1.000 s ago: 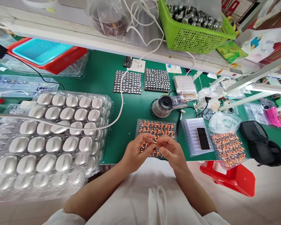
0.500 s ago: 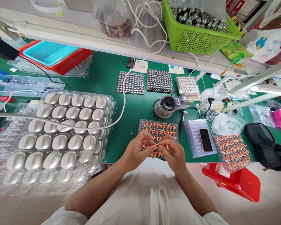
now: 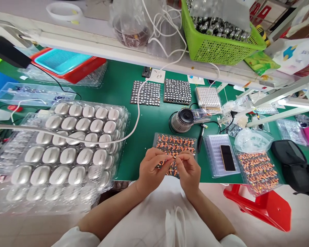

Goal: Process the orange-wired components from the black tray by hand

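Both of my hands meet over a tray of small orange parts (image 3: 174, 143) at the near edge of the green table (image 3: 123, 92). My left hand (image 3: 151, 168) and my right hand (image 3: 187, 171) are closed in pinches, fingertips together, on one small orange part (image 3: 173, 156) between them. To the right lies a clear tray (image 3: 216, 158) with a black phone (image 3: 227, 157) on it, then a second tray of orange parts (image 3: 257, 168).
Stacked clear trays of silver oval shells (image 3: 67, 147) fill the left, crossed by a white cable (image 3: 134, 127). A round grey device (image 3: 183, 120) sits behind my hands. Trays of tiny metal parts (image 3: 177, 91) lie further back. A green basket (image 3: 216, 37) sits on the shelf. Black bag (image 3: 296, 164), red stool (image 3: 260, 204) at right.
My hands have stayed together on the orange part, fingers shifting slightly. The view has drifted, so everything sits a little lower and further right in the picture.
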A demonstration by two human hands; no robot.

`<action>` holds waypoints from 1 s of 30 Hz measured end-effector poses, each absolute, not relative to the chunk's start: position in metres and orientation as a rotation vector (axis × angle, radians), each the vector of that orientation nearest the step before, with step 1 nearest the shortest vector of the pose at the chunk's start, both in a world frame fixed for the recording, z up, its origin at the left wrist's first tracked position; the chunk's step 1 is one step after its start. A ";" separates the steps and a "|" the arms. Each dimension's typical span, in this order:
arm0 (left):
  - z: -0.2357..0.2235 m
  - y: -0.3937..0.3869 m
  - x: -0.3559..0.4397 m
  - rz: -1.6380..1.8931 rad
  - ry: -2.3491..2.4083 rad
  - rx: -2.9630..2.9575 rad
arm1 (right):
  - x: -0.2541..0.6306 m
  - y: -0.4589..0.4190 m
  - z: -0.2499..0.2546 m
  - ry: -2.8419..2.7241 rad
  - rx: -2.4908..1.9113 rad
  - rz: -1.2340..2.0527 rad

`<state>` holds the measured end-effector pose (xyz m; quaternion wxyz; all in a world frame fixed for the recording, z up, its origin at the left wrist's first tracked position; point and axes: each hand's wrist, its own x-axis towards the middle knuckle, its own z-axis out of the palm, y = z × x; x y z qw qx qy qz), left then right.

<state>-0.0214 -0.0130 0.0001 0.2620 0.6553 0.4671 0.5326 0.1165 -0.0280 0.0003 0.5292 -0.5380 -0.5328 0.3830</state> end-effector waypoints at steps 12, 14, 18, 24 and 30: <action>0.006 -0.003 -0.034 1.020 1.025 1.441 | 0.128 -0.021 0.002 -1.474 -1.230 0.896; 0.007 0.000 -0.035 0.975 0.993 1.434 | 0.131 -0.020 0.004 -1.510 -1.218 0.905; 0.008 0.000 -0.037 0.935 0.958 1.480 | 0.137 -0.018 0.008 -1.606 -1.190 0.939; 0.010 0.001 -0.041 0.842 0.895 1.470 | 0.140 -0.021 0.006 -1.709 -1.144 0.927; -0.004 0.001 -0.051 0.604 0.695 1.139 | 0.141 -0.030 -0.016 -1.414 -1.098 1.446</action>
